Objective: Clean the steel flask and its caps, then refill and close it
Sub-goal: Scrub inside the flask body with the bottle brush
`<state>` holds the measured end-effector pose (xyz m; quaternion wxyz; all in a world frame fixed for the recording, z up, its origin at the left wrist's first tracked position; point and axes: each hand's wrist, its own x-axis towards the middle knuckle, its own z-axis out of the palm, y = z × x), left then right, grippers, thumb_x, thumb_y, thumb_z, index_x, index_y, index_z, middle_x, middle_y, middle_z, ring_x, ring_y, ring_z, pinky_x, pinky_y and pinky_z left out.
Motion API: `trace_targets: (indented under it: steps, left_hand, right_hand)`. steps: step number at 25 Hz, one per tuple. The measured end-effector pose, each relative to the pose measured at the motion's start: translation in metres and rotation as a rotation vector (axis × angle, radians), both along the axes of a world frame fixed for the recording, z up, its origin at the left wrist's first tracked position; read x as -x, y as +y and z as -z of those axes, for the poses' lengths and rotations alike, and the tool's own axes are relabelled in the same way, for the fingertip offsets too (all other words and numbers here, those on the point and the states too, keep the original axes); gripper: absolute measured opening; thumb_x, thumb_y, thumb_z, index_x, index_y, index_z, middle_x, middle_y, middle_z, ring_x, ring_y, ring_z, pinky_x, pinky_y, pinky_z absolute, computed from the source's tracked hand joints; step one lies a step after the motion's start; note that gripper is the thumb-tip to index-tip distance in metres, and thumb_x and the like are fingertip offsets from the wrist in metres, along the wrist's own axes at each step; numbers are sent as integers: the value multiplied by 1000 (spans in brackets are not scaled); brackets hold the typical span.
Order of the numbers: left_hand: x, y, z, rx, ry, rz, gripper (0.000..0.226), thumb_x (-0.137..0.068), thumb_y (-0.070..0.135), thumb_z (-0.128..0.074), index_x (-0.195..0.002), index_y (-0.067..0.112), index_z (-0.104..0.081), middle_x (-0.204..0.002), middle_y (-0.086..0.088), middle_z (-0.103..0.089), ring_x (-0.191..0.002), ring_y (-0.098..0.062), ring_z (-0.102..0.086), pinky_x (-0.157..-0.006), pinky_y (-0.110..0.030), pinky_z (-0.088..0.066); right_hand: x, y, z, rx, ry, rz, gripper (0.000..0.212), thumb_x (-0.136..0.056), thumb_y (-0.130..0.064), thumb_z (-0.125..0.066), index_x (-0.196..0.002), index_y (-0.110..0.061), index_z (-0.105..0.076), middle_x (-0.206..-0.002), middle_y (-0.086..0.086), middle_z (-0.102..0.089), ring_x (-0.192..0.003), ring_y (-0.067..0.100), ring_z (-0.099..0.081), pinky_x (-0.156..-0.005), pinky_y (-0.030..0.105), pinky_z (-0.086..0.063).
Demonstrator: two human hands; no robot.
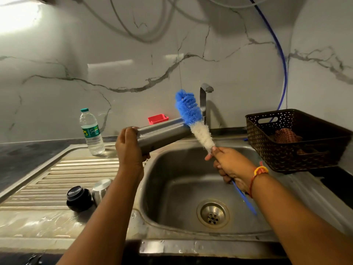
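Steel flask (164, 133): held in the air above the left rim of the sink (172, 188), tilted almost flat.
Left hand (129, 148): wrapped around the near end of the steel flask, grasping it.
Right hand (229, 165): above the sink, clenched around the blue handle of the bottle brush (193, 119).
Bottle brush: outside the steel flask, bristles up, crossing in front of its far end.
Black cap (79, 197): on the ribbed board left of the sink.
Steel cap (100, 189): just beside the black cap, nearer to the sink.
Water bottle (91, 131): upright, back left of the sink.
Basket (286, 150): right of the sink.
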<state>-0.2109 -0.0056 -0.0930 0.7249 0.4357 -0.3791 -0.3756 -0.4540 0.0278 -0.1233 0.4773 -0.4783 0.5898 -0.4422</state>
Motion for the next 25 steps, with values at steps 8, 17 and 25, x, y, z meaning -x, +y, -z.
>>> trace_targets:
  steps: [8, 17, 25]
  left_hand:
    - [-5, -1, 1, -10, 6, 22, 5, -99, 33, -54, -100, 30, -57, -110, -9, -56, -96, -28, -60, -58, -31, -49]
    - [-9, -7, 4, 59, -139, 141, 10, -96, 28, -62, -106, 28, -62, -117, -8, -57, -109, -33, -58, -63, -28, -53]
    - [-6, 6, -1, 60, -174, 426, 39, -81, 33, -59, -118, 23, -60, -126, -12, -51, -105, -32, -51, -58, -24, -53]
  right_hand:
    - [7, 3, -6, -70, -8, -40, 41, -104, -43, -36, -101, -10, -62, -51, -5, -39, -41, 7, -26, -38, 19, -19]
    - [8, 1, -6, 130, 83, 32, 39, -103, -43, -40, -96, -17, -69, -58, -4, -48, -46, 8, -36, -41, 22, -27]
    - [16, 1, -7, 355, 389, 220, 36, -99, -46, -47, -96, -19, -70, -84, 1, -64, -80, 17, -58, -60, 26, -39]
